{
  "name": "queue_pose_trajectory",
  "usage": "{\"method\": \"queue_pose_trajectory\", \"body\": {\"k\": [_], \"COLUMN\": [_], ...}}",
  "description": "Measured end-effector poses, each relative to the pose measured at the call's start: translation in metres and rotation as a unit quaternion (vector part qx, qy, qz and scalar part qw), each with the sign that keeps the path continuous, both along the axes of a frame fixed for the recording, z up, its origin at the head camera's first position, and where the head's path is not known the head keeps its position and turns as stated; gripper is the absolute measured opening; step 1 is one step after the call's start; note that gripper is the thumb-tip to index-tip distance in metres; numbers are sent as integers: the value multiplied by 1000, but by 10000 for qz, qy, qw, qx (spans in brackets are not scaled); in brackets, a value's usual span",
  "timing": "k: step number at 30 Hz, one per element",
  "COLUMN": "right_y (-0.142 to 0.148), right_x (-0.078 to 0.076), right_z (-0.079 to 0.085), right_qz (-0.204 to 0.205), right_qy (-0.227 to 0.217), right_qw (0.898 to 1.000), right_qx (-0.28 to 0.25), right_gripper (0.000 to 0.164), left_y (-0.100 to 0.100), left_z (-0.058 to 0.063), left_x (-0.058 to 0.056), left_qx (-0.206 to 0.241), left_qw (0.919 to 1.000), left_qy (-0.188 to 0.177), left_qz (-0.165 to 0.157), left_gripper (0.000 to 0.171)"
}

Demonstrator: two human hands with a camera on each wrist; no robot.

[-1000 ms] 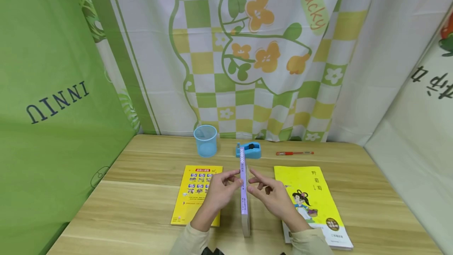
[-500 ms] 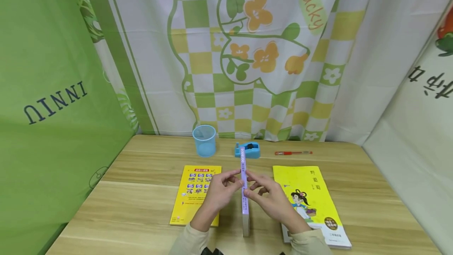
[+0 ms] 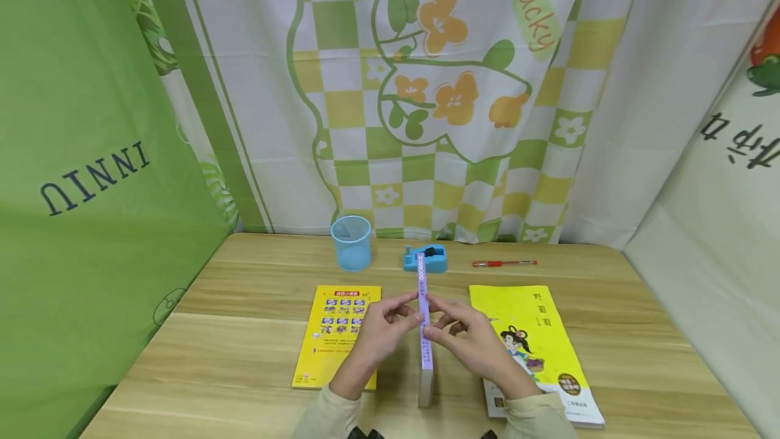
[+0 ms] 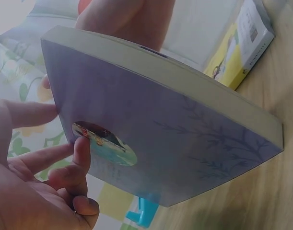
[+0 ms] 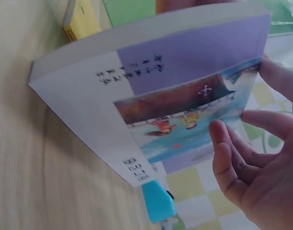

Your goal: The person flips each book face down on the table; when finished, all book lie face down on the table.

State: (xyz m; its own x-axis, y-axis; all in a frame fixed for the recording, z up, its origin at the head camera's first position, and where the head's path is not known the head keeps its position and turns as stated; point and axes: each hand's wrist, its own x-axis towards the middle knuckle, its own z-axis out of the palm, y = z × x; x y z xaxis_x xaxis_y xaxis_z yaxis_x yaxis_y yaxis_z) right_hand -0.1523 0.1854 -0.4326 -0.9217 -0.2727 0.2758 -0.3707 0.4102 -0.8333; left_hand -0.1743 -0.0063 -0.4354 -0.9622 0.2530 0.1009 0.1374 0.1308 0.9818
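A purple book (image 3: 424,347) stands on edge in mid-table, its spine facing up. In the left wrist view, the book's purple cover (image 4: 132,105) carries a small round picture. My left hand (image 3: 380,332) touches the spine's left side with thumb and index fingertips, a bent finger against the cover. From the other side, my right hand (image 3: 472,339) touches the spine edge with thumb and index fingertips. Its other fingers bend near the illustrated cover (image 5: 184,115) in the right wrist view. The book stands between the two hands.
A yellow book (image 3: 335,358) lies left of my left hand, a yellow and white book (image 3: 548,347) right of my right hand. Behind are a blue mesh cup (image 3: 352,249), a blue tape dispenser (image 3: 434,260) and a red pen (image 3: 504,263). A patterned curtain (image 3: 353,120) hangs beyond the table.
My right hand has moved left onto the book's spine, where it was slightly apart one second ago. The book has straightened and shifted a little to the right.
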Motion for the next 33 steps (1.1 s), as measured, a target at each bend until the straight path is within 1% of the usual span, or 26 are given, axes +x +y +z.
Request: {"method": "queue_pose_trajectory", "body": {"k": [3,7,10,13,19,23,27,29,33], "right_y": [7,21,32,43,57,65,70,73,76], "right_x": [0,0,1,0,-1,-2,-2,-3,-3], "right_z": [3,9,13,18,22,24,25,24,24], "right_qz": [103,253,359,450,623,660,640,623,639], "right_qy": [-8,-64,-157,-262,-220,-404,-672,-773,-803], "right_qw": [9999,9990,9977,9965,9946,9935,9922,9916,9903], "right_qx": [75,357,554,649,798,830,828,833,938], "right_gripper": [56,56,58,59,62,64,64,64,65], "left_y": [3,8,12,17,23,26,28,29,30], "left_z": [-4,-9,-13,-18,-28,-34,-39,-39,-40], "left_x": [-1,-1,1,2,4,3,3,3,4], "left_qx": [65,49,-62,-303,-912,-1272,-1526,-1587,-1766], "left_qw": [9999,9991,9979,9966,9932,9887,9836,9820,9786], "left_qy": [-8,78,138,194,277,434,713,794,903], "left_qz": [-155,-405,-626,-738,-666,-666,-649,-639,-542], "left_gripper": [45,48,49,50,50,51,53,53,51]}}
